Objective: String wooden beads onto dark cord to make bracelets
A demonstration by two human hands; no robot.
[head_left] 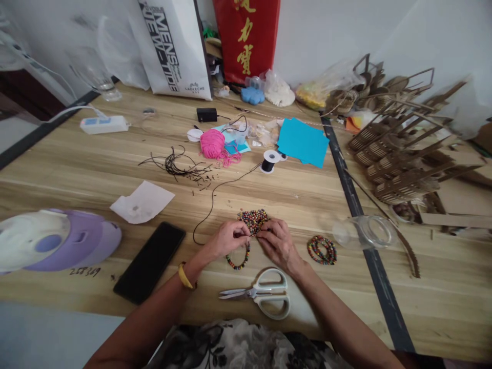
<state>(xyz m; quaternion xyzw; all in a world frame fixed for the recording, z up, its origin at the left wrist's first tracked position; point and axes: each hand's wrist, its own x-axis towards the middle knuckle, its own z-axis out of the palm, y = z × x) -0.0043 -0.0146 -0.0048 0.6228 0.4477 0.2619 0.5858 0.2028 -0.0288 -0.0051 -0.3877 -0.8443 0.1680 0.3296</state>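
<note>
My left hand (227,239) is closed in a pinch on the end of a beaded string (239,267), which hangs in a curve of multicoloured beads below the fingers. My right hand (281,245) has its thumb and fingers drawn together at the right edge of a heap of loose beads (252,219); whatever is between those fingertips is too small to make out. A black cord (213,197) runs from a white spool (268,163) toward my left wrist. Scissors (265,294) with pale handles lie below the hands. Finished-looking bead loops (322,250) rest to the right.
A black phone (150,262), a paper scrap (143,202) and a purple-white device (61,239) lie at left. Farther back are cut cords (180,164), pink yarn (212,144) and blue sheets (303,141). A clear plastic container (365,231) and small woven baskets (400,154) stand right.
</note>
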